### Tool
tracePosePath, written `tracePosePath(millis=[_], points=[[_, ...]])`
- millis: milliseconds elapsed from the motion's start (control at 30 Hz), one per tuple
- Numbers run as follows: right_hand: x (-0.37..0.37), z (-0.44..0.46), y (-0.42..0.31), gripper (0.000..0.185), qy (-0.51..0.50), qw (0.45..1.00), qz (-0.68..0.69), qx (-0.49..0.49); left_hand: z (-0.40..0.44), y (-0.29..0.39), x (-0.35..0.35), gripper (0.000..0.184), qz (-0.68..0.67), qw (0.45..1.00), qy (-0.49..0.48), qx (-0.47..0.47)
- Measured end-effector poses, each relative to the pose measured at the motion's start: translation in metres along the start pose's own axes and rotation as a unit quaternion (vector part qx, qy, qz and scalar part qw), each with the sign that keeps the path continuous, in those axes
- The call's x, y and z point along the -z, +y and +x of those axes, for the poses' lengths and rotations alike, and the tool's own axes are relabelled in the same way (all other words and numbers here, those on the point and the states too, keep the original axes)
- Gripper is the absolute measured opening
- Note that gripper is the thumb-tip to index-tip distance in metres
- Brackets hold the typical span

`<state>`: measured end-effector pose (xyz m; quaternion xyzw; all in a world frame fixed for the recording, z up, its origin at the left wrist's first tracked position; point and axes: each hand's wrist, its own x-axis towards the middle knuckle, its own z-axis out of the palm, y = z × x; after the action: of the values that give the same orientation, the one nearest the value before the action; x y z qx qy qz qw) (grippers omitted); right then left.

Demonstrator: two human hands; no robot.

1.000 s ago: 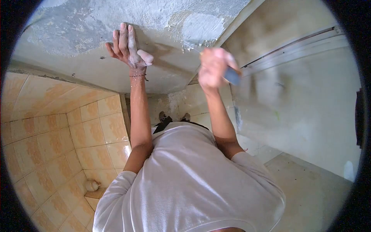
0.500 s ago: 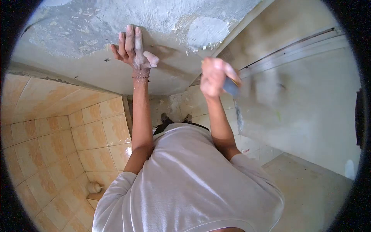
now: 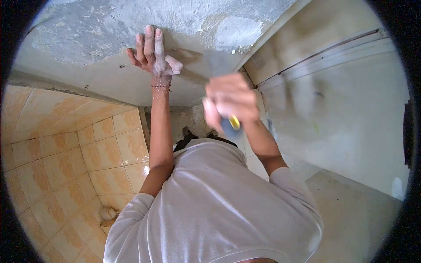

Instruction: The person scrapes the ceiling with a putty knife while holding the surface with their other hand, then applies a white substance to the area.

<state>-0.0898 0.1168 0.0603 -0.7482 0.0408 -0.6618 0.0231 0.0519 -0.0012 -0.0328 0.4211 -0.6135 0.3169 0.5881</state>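
Observation:
My left hand is pressed against the wall, its fingers stretched upward and its thumb out to the side. White dust coats the thumb, part of the fingers and the wrist. My right hand is closed around a putty knife, whose dark handle with a yellow end sticks out below the fist. The blade points up toward the wall and is smeared by motion, so I cannot tell whether it touches. Above it is a pale, rough-edged patch in the peeling grey-white surface.
Orange-and-cream tiles cover a lower wall at the left, with a small round pale object on a ledge. A pale panel or wall runs along the right side. Dark shoes or trousers show below the wall's bottom edge.
My right hand has shifted left and slightly down and has turned, bringing the knife's blade into view above the fist. My left hand stays on nearly the same spot.

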Motion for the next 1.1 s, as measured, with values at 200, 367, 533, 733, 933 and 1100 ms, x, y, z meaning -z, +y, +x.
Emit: tracePosePath(millis=[200, 367, 533, 733, 933, 1100], points=[[-0.001, -0.005, 0.008, 0.035, -0.005, 0.997, 0.043, -0.059, 0.002, -0.002, -0.004, 0.069, -0.019, 0.999, 0.038, 0.002], [0.000, 0.011, -0.006, 0.033, -0.033, 0.999, -0.010, -0.028, -0.001, -0.001, -0.002, 0.090, -0.011, 1.000, 0.003, 0.009], [-0.001, -0.039, 0.030, 0.035, -0.030, 0.994, -0.045, -0.100, -0.006, -0.001, -0.001, 0.082, 0.002, 1.000, -0.003, 0.017], [0.003, 0.005, -0.012, 0.035, -0.033, 0.999, 0.010, -0.003, -0.002, -0.004, -0.004, 0.082, 0.010, 1.000, 0.014, -0.003], [0.000, -0.036, 0.019, 0.034, -0.009, 0.995, -0.015, -0.099, -0.001, -0.003, -0.006, 0.085, 0.011, 1.000, 0.022, -0.003], [0.011, 0.003, -0.013, 0.037, -0.010, 0.999, -0.015, -0.031, -0.003, -0.002, -0.008, 0.082, 0.001, 0.999, 0.042, 0.006]])
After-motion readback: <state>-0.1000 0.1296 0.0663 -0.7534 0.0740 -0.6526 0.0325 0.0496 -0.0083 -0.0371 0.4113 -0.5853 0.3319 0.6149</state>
